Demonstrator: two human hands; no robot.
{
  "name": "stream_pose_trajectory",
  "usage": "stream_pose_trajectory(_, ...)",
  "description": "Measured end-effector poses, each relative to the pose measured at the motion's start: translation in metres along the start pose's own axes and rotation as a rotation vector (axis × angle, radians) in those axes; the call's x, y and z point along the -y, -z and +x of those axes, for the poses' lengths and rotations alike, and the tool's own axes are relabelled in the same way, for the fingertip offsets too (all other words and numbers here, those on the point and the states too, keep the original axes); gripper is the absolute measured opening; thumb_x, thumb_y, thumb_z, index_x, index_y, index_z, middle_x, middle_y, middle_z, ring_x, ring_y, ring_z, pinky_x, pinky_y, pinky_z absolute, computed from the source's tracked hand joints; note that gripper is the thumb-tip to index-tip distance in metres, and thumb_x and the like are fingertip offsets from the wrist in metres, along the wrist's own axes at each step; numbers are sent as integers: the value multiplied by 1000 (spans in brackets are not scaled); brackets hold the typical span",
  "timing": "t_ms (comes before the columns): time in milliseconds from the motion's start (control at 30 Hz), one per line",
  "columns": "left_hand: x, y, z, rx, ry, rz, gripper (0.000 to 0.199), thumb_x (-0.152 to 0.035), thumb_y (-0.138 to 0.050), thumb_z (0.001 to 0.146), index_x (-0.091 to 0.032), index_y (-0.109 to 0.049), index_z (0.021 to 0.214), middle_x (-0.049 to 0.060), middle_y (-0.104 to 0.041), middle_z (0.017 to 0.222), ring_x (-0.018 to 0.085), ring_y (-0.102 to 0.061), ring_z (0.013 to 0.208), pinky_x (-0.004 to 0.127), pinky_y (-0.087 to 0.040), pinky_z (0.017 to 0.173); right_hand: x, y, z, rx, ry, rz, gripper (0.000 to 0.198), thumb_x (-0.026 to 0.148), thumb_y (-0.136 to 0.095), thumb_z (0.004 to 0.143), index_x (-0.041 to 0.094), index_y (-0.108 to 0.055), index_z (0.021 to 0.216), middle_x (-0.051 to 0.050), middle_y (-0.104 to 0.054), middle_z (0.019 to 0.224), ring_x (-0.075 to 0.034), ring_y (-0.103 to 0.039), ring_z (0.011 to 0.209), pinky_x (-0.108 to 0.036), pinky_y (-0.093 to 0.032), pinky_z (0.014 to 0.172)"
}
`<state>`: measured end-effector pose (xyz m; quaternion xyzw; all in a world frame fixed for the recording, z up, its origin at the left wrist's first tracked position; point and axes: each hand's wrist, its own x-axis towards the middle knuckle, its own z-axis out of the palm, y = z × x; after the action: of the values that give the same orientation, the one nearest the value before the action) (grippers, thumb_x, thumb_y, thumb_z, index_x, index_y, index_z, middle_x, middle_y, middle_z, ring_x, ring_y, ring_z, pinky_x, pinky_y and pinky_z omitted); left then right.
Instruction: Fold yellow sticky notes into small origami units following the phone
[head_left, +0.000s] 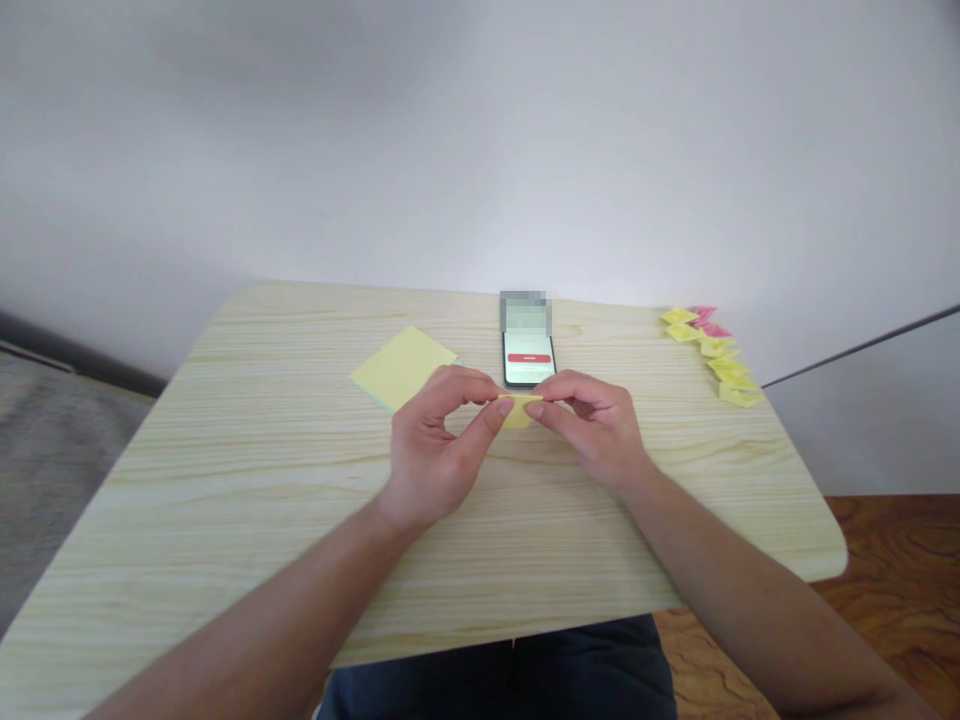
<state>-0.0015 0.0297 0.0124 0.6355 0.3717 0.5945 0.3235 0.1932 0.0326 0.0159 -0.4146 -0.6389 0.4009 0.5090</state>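
A small piece of folded yellow paper (516, 413) is pinched between both hands above the middle of the table. My left hand (442, 445) grips its left end between thumb and forefinger. At the right end, my right hand (596, 425) holds it in the same kind of pinch. The fingertips cover both ends of the paper, so its full shape is partly hidden. Just behind my left hand lies a stack of square paper (401, 365), yellow on top with a green edge showing beneath.
Beyond my hands a phone (529, 350) with a lit screen lies near the wall (480, 150). Several folded yellow paper pieces (720, 367) and pink ones (709, 325) form a row at the table's right. The wooden table (247, 450) has its front edge by my lap.
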Motion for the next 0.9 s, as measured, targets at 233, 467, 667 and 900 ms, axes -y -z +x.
stream_pose_trajectory(233, 0, 1, 0, 10, 26, -43, 5, -17, -77, 86, -21, -74, 88, 3, -70, 90, 18, -63, 88, 36, -49, 86, 2, 0, 1, 6, -53, 19, 6, 28, -80, 84, 22, -78, 86, -2, -74, 86, -18, -66, 82, -33, -51, 78)
stream_pose_trajectory(467, 2, 4, 3, 86, 145, -53, 5, -25, -75, 89, -21, -73, 88, 3, -68, 86, 17, -60, 83, 35, -47, 80, 0, 1, 1, 5, -122, 58, 10, 31, -82, 82, 23, -77, 84, -2, -74, 85, -17, -64, 80, -32, -50, 75)
stream_pose_trajectory(667, 5, 3, 4, 92, 101, 94, 6, -26, -77, 86, -21, -73, 86, 3, -70, 89, 18, -62, 89, 36, -47, 87, -3, 3, 3, -53, -149, 86, 10, 31, -83, 81, 23, -77, 81, 0, -72, 79, -15, -62, 72, -30, -47, 69)
stream_pose_trajectory(900, 4, 3, 5, 117, 203, 113, 14, -29, -73, 89, -19, -69, 80, 1, -66, 80, 16, -58, 79, 33, -45, 78, -3, 1, 3, -74, -202, 108, 15, 33, -86, 77, 23, -77, 80, 1, -72, 73, -14, -61, 67, -28, -47, 65)
